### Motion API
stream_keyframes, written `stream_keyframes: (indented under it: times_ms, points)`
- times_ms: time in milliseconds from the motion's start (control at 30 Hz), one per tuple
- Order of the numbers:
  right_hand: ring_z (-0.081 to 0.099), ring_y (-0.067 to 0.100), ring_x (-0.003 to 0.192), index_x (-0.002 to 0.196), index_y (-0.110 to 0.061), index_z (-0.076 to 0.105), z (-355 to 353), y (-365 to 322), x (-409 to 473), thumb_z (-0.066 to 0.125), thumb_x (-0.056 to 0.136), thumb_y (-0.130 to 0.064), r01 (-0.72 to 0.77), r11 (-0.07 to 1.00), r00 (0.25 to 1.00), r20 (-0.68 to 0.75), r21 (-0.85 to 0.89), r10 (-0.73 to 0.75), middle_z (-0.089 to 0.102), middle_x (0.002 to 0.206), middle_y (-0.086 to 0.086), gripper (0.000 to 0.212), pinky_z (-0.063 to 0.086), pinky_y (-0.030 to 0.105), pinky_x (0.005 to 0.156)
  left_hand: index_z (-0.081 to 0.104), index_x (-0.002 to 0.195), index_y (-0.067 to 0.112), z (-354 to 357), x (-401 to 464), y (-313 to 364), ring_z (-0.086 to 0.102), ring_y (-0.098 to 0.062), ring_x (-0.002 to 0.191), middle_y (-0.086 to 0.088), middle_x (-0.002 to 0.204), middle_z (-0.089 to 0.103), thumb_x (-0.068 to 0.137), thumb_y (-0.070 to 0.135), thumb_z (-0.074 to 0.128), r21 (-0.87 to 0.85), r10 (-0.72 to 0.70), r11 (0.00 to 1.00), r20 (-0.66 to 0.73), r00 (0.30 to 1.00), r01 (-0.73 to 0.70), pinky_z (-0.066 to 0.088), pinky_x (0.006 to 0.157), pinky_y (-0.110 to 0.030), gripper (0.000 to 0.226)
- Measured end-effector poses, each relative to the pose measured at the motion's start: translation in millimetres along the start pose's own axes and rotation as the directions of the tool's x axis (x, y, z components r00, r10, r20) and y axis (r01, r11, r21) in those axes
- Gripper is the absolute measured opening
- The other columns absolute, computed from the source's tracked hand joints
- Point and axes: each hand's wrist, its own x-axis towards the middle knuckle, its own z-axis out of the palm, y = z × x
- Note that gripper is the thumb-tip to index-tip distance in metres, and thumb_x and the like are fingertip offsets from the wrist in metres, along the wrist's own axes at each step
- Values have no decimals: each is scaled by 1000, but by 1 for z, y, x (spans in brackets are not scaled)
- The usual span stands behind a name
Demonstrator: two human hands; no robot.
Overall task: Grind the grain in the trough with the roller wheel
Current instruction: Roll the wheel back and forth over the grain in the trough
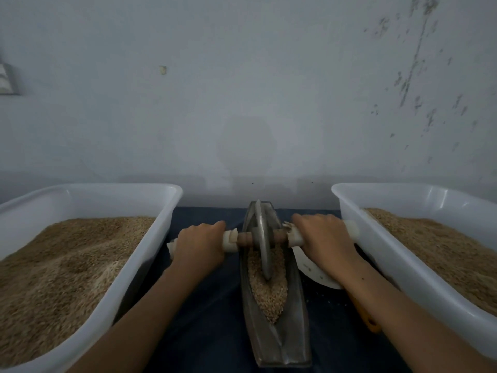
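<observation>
While seen from the head camera only: one metal trough [274, 305], boat-shaped, long axis running straight away toward the wall [242, 90], far tip close to it, near end toward the viewer, centred on dark blue cloth [215, 305]. Grain [267, 289] heaped along the trough channel, mostly in the middle and near half. One roller wheel [263, 238], thin metal disc standing upright on edge in the channel, plane lined up with the trough, lower rim sunk in grain at the far half. Axle handle [247, 239] crossing at right angles to the trough, level, wooden core by the disc, pale wrapping on both ends. Left hand [200, 242] wrapped from above over the left wrapped end, fingers curled shut around it. Right hand [324, 234] same on the right wrapped end, fingers closed on it, pale tip poking out past the hand. Two white plastic tubs, left tub [150, 254] and right tub [382, 259], flanking the trough, each loaded with brown grain, both apart from the trough. White round plate-like object [309, 267] just right of the trough, partly hidden under the right forearm. Orange-yellow item [365, 316] beside the right tub, mostly hidden by the forearm, kind unclear. Loose grains scattered on cloth right of the trough.
</observation>
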Motion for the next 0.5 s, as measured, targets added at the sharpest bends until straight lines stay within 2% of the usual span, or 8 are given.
stream_keyframes:
  times_ms: [67,167,267,367,433,500]
  points:
    - [58,21,84,84,-25,37,1,-1,1,54,85,-16,15,1000,1000,-9,-24,-16,62,91,-4,19,24,30,63,43,90,26,2,-2,0,60,-15,84,5,94,63,89,38,55,-17,-2,1000,-14,1000,2,46,72,-29,16]
    - [59,21,82,84,-26,39,-5,3,2,53,87,-20,27,999,998,51,16,-28,62,90,-4,16,28,30,62,50,92,25,-2,1,-1,60,-15,84,4,94,63,86,37,57,-17,5,1000,75,997,-4,48,76,-30,15]
    - [59,20,85,86,-28,48,-18,7,4,55,86,-22,24,995,969,241,100,-47,60,88,-4,10,35,30,64,53,92,24,-9,5,-1,58,-15,82,5,89,60,84,35,59,4,28,1000,219,975,-30,46,74,-29,15]
    - [56,15,78,87,-31,53,-29,8,5,59,83,-21,12,988,911,406,156,-75,57,82,-7,13,36,27,61,53,89,24,-14,7,-3,53,-13,75,7,81,54,81,34,61,15,55,998,300,952,-63,43,70,-27,15]
    - [56,14,76,86,-32,53,-30,8,5,60,83,-21,16,989,911,406,148,-76,58,82,-6,13,35,27,60,51,86,25,-13,8,-3,54,-13,75,7,81,54,81,35,62,3,54,998,311,949,-58,43,69,-27,16]
    - [58,17,81,88,-30,51,-24,7,5,57,85,-22,29,993,945,320,115,-65,61,88,-4,11,35,28,63,50,85,26,-9,7,-4,56,-14,76,7,82,56,81,35,61,-15,34,999,277,960,-31,44,70,-28,15]
